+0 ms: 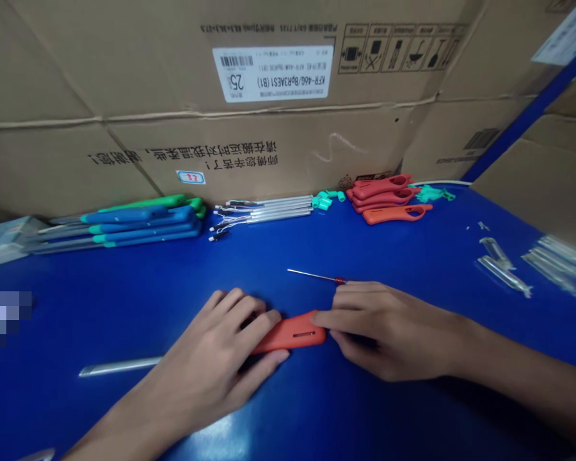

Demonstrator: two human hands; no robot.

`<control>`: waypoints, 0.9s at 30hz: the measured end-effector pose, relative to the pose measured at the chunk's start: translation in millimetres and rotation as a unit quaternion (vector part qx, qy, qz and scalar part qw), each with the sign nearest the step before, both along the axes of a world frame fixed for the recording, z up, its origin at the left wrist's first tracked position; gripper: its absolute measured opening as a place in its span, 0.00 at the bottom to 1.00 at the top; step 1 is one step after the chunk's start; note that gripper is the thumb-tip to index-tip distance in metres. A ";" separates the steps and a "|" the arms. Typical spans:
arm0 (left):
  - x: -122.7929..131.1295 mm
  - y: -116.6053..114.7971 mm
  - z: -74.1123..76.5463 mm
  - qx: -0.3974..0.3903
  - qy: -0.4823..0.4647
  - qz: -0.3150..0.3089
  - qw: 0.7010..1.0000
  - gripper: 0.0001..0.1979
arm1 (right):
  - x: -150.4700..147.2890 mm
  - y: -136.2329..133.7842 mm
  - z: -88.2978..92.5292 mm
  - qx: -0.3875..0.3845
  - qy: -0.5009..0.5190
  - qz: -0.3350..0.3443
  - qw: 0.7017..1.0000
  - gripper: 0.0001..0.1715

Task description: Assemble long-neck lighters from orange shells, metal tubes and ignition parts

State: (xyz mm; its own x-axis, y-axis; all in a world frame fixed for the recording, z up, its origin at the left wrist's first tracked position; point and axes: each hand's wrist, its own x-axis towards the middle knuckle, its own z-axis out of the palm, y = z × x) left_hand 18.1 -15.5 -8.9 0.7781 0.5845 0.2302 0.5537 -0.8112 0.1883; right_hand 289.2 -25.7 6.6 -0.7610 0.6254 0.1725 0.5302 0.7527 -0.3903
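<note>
My left hand (221, 349) is closed around an orange-red lighter-style handle casing (288, 334) with a narrow slot near its right end. From beneath my left wrist a silver metal tube (120, 366) sticks out to the left; whether it joins the casing is hidden. My right hand (393, 333) is closed on a thin screwdriver (312, 275), its shaft pointing left, above and apart from the casing. Only a bit of its red handle shows beyond my fingers. My right index fingertip touches the casing's right end.
Cardboard (173, 141) walls the back of the blue table. Along it lie blue and green handles with metal rods (148, 225), silver tubes with wires (283, 211), teal pieces (322, 201) and orange-red casings (396, 213). Clear-wrapped metallic pieces (504, 275) lie at right, clear plastic (4, 238) at left.
</note>
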 end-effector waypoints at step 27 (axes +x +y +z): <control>9.3 -7.8 1.4 0.001 0.001 -0.022 1.000 0.12 | -4.1 -20.0 -7.5 0.000 -0.092 -0.016 0.996 0.14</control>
State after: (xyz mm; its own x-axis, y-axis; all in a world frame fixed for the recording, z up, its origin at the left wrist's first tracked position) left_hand 27.4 -23.3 -7.4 0.8028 0.5501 0.2298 0.5186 -0.8345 0.1861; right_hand 285.1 -45.7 -0.9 -0.7588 0.6505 0.0319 0.6171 0.7337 -0.2842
